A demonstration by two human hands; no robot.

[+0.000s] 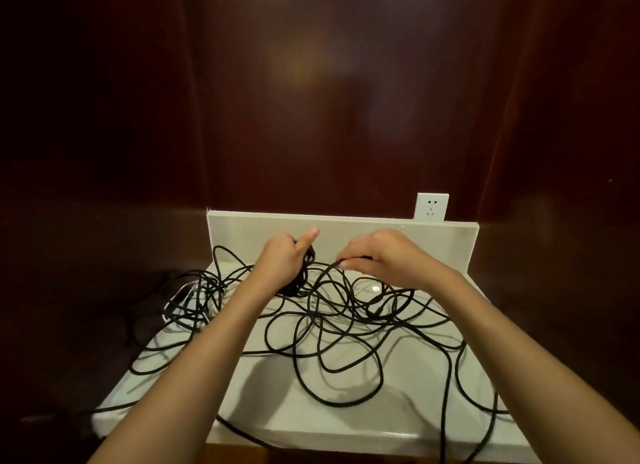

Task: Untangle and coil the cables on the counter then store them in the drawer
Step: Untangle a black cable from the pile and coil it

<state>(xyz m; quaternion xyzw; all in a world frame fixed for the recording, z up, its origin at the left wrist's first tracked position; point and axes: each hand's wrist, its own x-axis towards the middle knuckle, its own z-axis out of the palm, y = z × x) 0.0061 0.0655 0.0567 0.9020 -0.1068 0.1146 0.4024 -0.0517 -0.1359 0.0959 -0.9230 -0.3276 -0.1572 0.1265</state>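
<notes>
A loose tangle of black cables (332, 311) sprawls over the pale bench (311, 404), with loops crossing one another from the raised back ledge (398, 235) to the front edge. Some strands hang over the bench's left side and front edge.

The left hand (282, 256) is just in front of the ledge, its fingers curled round a small coiled bundle (301, 273) of black cable, with the thumb pointing up toward the ledge. The bundle hangs from that hand down to the bench.

The right hand (377, 252) is beside it, also just in front of the ledge, pinching a single strand (329, 269) between thumb and fingertips. That strand runs down from the pinch into the tangle.

Above the right end of the ledge a white wall socket (432, 207) sits on the dark red-brown wall (311, 117). No drawer shows in the head view.
</notes>
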